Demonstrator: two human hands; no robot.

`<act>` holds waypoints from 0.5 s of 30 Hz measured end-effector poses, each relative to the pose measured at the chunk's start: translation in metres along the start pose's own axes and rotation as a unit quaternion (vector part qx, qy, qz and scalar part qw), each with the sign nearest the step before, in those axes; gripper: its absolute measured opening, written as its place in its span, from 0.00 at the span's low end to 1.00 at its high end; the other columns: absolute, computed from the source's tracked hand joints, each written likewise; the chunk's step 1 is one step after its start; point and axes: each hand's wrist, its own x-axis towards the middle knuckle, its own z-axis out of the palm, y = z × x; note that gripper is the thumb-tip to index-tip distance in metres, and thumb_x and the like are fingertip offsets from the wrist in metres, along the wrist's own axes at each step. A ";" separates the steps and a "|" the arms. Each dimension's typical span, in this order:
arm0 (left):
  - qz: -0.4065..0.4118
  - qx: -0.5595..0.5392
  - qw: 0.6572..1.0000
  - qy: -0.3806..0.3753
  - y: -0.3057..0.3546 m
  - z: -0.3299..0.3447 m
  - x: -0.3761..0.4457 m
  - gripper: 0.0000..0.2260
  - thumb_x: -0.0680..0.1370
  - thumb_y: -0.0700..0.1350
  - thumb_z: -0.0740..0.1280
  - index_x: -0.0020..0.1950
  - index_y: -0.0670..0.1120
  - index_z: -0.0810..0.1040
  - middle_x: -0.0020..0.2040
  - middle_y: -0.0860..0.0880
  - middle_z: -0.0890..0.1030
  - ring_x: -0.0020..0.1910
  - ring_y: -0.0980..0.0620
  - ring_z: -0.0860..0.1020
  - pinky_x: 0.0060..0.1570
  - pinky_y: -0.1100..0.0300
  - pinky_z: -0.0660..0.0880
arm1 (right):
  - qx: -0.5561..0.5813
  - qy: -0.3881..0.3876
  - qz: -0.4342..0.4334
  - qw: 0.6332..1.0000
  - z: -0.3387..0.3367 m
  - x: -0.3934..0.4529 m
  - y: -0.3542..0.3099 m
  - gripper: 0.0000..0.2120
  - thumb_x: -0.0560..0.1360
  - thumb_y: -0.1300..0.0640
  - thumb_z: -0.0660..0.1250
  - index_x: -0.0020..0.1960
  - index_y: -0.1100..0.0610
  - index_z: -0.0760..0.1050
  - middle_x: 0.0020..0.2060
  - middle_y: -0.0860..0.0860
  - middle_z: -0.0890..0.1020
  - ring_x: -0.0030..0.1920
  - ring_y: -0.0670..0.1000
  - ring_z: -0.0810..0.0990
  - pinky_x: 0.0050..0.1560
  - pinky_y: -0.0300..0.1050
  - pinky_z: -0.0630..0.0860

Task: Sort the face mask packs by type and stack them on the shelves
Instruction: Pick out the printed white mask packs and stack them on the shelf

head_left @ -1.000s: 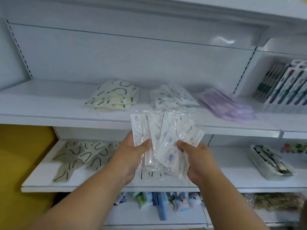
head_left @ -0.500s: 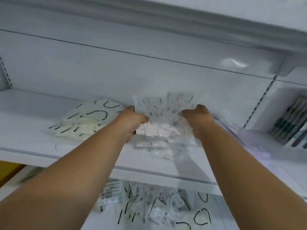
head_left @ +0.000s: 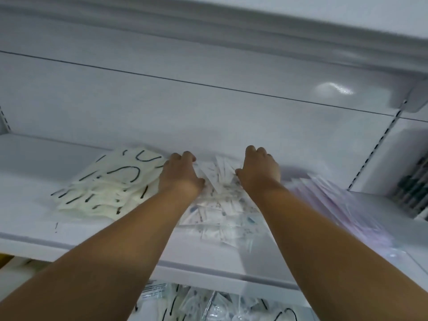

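On the upper shelf (head_left: pixel 92 246) lies a pile of clear-wrapped white mask packs with small blue prints (head_left: pixel 220 212). My left hand (head_left: pixel 179 172) and my right hand (head_left: pixel 259 169) reach over the pile's far end and grip a bundle of these packs (head_left: pixel 218 174) from either side, thumbs on top and fingers curled behind. The bundle rests on the pile, close to the shelf's back wall. Just to the left lies a stack of cream packs with black squiggles (head_left: pixel 104 188), and blurred purple packs (head_left: pixel 335 205) lie to the right.
The shelf above overhangs the hands. In the neighbouring bay at the right stand dark boxed items (head_left: pixel 414 188). On the shelf below lie more mixed mask packs (head_left: pixel 208 304). A perforated upright (head_left: pixel 375 147) divides the bays.
Both hands have carried the bundle of white printed packs up from chest height and lowered it onto the matching pile on the upper shelf. The camera has moved closer.
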 end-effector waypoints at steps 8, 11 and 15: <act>0.155 -0.080 0.984 0.042 -0.030 -0.026 -0.071 0.15 0.78 0.44 0.68 0.65 0.50 0.75 0.59 0.51 0.76 0.53 0.51 0.77 0.50 0.58 0.74 | 0.079 0.044 -0.033 0.995 -0.021 -0.067 -0.035 0.12 0.79 0.53 0.63 0.60 0.56 0.73 0.54 0.54 0.75 0.54 0.56 0.75 0.51 0.49 0.74; 0.185 -0.093 0.978 0.020 -0.052 -0.036 -0.105 0.14 0.79 0.46 0.68 0.64 0.51 0.75 0.59 0.53 0.75 0.53 0.53 0.76 0.49 0.60 0.71 | 0.116 0.078 -0.018 0.990 -0.021 -0.109 -0.047 0.12 0.78 0.53 0.65 0.59 0.56 0.74 0.54 0.54 0.77 0.53 0.57 0.76 0.51 0.51 0.75; 0.205 -0.098 0.974 0.021 -0.077 -0.043 -0.157 0.13 0.79 0.46 0.68 0.64 0.51 0.76 0.57 0.54 0.76 0.54 0.53 0.76 0.51 0.60 0.71 | 0.166 0.108 -0.018 0.980 -0.020 -0.169 -0.058 0.09 0.78 0.53 0.66 0.55 0.56 0.77 0.52 0.52 0.78 0.50 0.55 0.78 0.52 0.52 0.75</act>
